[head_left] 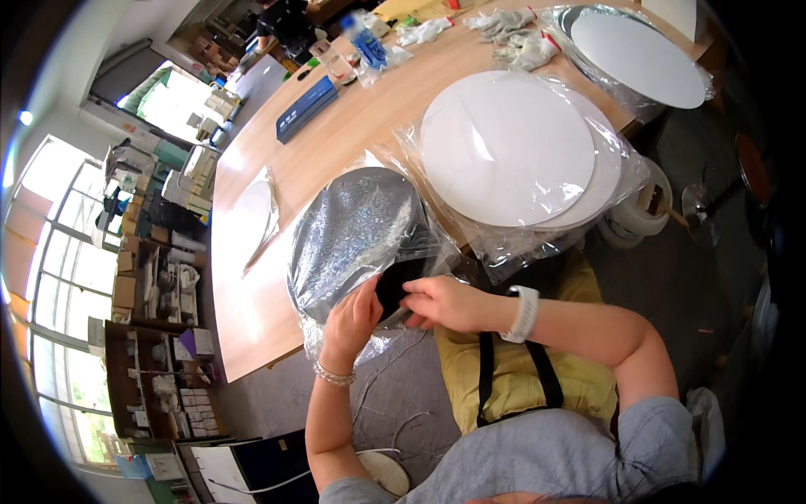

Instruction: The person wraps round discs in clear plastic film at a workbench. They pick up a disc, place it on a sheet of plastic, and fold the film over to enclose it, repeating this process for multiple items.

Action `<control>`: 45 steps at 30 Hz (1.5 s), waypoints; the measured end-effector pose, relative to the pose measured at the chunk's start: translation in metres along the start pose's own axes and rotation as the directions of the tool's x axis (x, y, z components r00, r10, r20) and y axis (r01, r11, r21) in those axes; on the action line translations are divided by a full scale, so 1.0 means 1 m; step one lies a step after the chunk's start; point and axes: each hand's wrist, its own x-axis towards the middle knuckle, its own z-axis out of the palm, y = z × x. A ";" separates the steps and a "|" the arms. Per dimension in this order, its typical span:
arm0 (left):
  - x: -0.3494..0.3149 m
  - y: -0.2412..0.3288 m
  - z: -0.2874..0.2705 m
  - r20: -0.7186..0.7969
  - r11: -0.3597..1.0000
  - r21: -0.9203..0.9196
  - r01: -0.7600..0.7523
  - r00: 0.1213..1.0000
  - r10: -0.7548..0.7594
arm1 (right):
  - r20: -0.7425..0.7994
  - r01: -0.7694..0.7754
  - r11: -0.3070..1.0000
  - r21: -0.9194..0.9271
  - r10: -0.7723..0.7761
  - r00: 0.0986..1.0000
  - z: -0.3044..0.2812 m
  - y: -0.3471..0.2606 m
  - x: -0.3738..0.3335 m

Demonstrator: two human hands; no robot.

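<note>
1. Head view shows the person's left hand [353, 317] and right hand [442, 302] meeting at the near edge of a long wooden table [252, 277], both on a round dark disc in a clear plastic bag [357, 235].
2. The left hand's fingers are curled on the bag's lower rim beside a black piece [395, 284] at the disc's near edge; whether they pinch the film or the disc itself cannot be told.
3. The right hand's fingers are pressed together and bent over that black piece, their tips hidden beneath the hand.
4. The bagged disc lies partly over the table edge, its lower part covered by both hands, and crinkled film blurs its surface.
5. Just beyond it lie white round boards in plastic [512, 151], their near edge hanging past the table; another bagged white disc [642, 55] is further back.
6. Work gloves [512, 34] and a blue box [306, 107] lie far up the table, small and indistinct.
</note>
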 end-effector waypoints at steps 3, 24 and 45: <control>-0.006 -0.002 0.010 -0.083 0.998 0.030 -0.057 0.995 0.059 | -0.020 -0.065 0.905 0.421 0.081 0.996 0.010 0.001 0.027; -0.051 0.034 0.064 -0.379 0.958 0.104 0.266 0.901 -0.209 | -0.252 0.091 0.930 0.356 0.002 0.968 0.059 -0.003 -0.018; 0.119 0.140 0.052 -0.230 0.990 -0.140 -0.010 0.973 -0.023 | -0.692 0.343 0.936 0.074 -0.199 0.694 -0.129 0.021 -0.381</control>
